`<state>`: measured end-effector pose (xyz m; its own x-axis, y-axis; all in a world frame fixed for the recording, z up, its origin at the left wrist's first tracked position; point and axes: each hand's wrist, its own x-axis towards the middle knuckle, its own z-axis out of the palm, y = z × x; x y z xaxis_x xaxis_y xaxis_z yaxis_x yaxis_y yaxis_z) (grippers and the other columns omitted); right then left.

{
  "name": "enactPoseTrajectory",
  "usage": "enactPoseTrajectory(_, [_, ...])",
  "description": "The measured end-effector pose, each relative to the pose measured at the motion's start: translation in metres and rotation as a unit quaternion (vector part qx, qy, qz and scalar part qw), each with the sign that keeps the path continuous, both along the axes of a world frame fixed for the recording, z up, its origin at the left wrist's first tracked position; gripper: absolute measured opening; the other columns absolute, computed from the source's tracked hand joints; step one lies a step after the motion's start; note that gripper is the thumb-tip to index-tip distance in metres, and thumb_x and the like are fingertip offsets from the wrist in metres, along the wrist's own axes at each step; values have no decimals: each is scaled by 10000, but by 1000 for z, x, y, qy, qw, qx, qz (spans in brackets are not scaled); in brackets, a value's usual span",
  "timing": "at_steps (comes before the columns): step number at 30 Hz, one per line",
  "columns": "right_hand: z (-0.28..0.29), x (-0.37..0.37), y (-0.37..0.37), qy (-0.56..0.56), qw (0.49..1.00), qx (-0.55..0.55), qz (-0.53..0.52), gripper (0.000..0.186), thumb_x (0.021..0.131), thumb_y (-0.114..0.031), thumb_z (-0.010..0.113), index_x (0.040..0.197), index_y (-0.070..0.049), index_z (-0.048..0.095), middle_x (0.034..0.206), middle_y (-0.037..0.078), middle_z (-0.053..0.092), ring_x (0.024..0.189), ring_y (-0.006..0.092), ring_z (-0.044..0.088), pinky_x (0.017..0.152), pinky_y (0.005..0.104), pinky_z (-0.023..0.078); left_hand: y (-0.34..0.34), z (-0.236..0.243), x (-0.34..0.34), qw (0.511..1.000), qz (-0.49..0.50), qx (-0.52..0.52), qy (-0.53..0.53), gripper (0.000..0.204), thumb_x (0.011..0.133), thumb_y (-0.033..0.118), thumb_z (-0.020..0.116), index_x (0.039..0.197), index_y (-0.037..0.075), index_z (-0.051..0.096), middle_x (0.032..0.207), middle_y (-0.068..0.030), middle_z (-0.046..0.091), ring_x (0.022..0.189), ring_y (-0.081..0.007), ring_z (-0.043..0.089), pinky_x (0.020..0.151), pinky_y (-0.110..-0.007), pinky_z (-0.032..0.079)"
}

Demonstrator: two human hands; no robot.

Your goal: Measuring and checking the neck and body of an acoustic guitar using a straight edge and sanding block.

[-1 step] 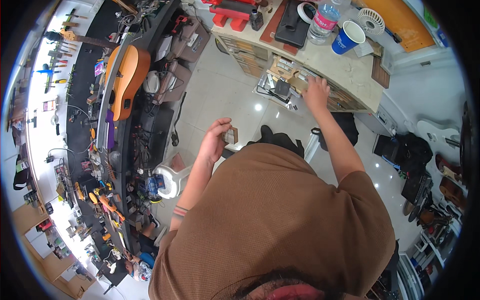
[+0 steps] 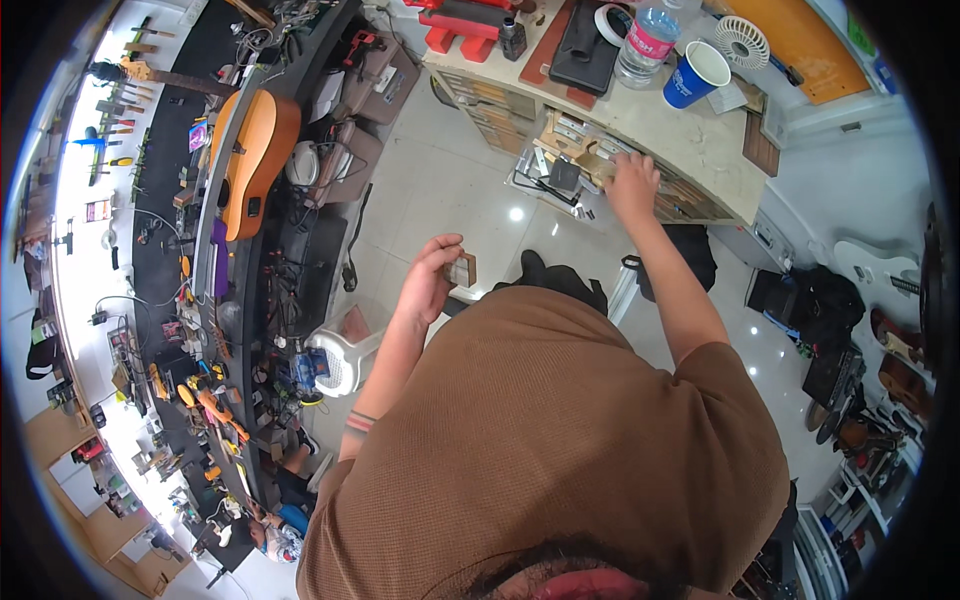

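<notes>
My left hand (image 2: 428, 278) is closed around a small brown wooden block (image 2: 461, 270), held above the tiled floor left of my body. My right hand (image 2: 633, 188) reaches into a pulled-out drawer (image 2: 575, 207) under the pale worktop. Its fingers are bent at a tan, folded-looking piece (image 2: 598, 166); the fingertips are partly hidden, and whether they grip it I cannot tell. Beside that piece in the drawer lie a dark square block (image 2: 565, 176) and several small parts.
On the worktop (image 2: 690, 150) stand a blue paper cup (image 2: 690, 82), a water bottle (image 2: 645, 45) and a small white fan (image 2: 742, 42). A long cluttered bench with an acoustic guitar (image 2: 262, 165) runs along the left. A white stool (image 2: 345, 360) stands behind my left forearm.
The tan piece at my right fingers has tilted slightly. Both hands otherwise stay where they were.
</notes>
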<state>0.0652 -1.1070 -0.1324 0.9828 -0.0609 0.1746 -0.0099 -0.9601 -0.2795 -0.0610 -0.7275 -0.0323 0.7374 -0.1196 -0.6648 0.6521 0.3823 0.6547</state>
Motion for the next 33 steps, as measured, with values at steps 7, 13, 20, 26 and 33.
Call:
enactPoseTrajectory(7, [8,-19,6,29,993,97,55,183,850,-106,760,1021,-122,698,1123,96,681,1121,306,625,918,477,414,-3,-1,-5,1000,16,3,-26,325,1040,156,605,1342,40,570,1124,-74,650,1038,-205,648,922,-404,524])
enactPoseTrajectory(13, [20,-70,42,115,944,251,181,92,937,-134,704,1017,-92,718,1073,82,690,966,282,680,814,413,509,-11,3,-8,994,82,-62,-37,332,1086,103,523,1405,13,509,1283,-129,617,1179,-274,657,1101,-504,545])
enactPoseTrajectory(20, [-15,-97,98,427,516,735,-107,303,1010,-179,694,1255,-6,648,1060,70,700,984,182,660,816,313,512,-15,26,11,993,36,-39,-105,455,1024,17,550,1471,-12,476,1374,-182,600,1285,-302,633,1149,-481,523])
enactPoseTrajectory(26, [-35,-63,87,341,396,839,-149,170,982,-156,684,1105,-39,660,1079,69,709,1027,220,671,855,372,518,-2,51,5,990,66,-32,-119,467,1009,13,593,1466,14,494,1339,-141,646,1242,-273,668,1140,-456,527])
enactPoseTrajectory(33, [-49,25,42,272,530,791,-141,316,1009,-113,605,1290,31,619,1201,120,709,1024,206,688,858,359,549,16,52,-6,985,123,-63,-105,407,1031,32,617,1427,33,524,1292,-117,671,1208,-259,683,1094,-442,546])
